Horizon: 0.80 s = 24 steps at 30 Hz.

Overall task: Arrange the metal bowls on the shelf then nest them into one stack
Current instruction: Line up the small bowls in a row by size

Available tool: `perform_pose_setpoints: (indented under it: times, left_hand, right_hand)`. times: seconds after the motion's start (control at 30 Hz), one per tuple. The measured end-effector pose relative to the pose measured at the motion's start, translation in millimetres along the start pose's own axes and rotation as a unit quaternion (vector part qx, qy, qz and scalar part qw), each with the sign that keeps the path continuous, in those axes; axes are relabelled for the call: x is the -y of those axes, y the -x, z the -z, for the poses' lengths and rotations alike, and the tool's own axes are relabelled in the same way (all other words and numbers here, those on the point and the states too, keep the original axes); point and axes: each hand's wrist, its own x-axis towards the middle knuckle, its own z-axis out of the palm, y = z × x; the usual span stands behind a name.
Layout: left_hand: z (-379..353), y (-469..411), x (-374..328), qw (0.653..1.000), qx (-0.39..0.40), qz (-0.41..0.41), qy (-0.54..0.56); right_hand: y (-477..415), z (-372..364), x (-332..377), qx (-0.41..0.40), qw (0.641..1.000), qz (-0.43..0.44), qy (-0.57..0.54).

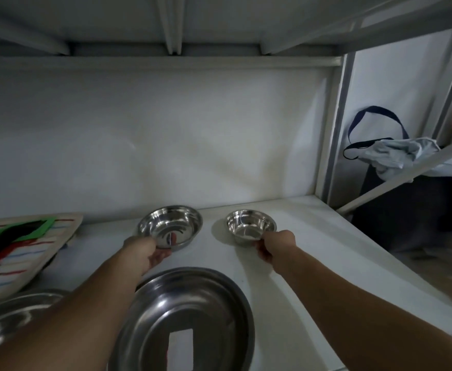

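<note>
Several shiny metal bowls lie on a white shelf [313, 236]. A medium bowl [174, 223] sits near the back wall; my left hand [146, 251] grips its near rim. To its right stands a small bowl [249, 224], and my right hand [273, 246] pinches its near right rim. The largest bowl [190, 319] rests in front, between my forearms. Another large bowl [10, 319] shows at the lower left, partly hidden by my left arm.
A flat striped mat or board [18, 247] with green, black and red marks lies at the left. The upper shelf [166, 28] hangs close overhead. Right of the shelf post [334, 135], a dark bag [396, 210] with cloth [399, 153] on it stands.
</note>
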Motion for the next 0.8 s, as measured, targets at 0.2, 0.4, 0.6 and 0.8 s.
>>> perform_pose_setpoints:
  times: [0.2, 0.4, 0.6, 0.8]
  left_hand:
    - [-20.1, 47.0, -41.4, 0.998, 0.027, -0.053, 0.024]
    - [-74.8, 168.2, -37.0, 0.993, 0.100, -0.042, 0.046]
    - [-122.5, 263.9, 19.0, 0.994, 0.098, -0.003, 0.054]
    - [-137.6, 304.9, 66.7, 0.996, 0.063, 0.052, 0.042]
  right_hand:
    - [39.0, 46.7, 32.8, 0.044, 0.995, 0.055, -0.077]
    - [95.4, 145.3, 51.8, 0.034, 0.992, 0.082, -0.090]
    - [133.1, 231.9, 33.8, -0.026, 0.995, 0.062, -0.076]
    - [146.4, 268.6, 9.5, -0.069, 0.996, 0.025, -0.055]
